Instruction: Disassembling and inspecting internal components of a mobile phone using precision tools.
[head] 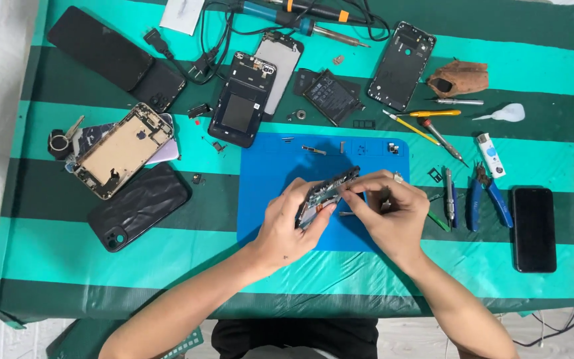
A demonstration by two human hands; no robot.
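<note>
My left hand (286, 225) grips an opened phone frame (325, 194) and tilts it on edge above the blue work mat (267, 166). My right hand (388, 207) pinches the frame's upper edge with thumb and forefinger. A thin metal tool, possibly tweezers, shows between its fingers. Small screws and parts lie along the mat's far edge.
Dismantled phones (122, 149), back covers (137, 206), a battery (330, 96) and a soldering iron (300, 23) lie on the green striped cloth. Screwdrivers (436, 136), blue-handled pliers (489, 196) and a black phone (534, 229) rest to the right.
</note>
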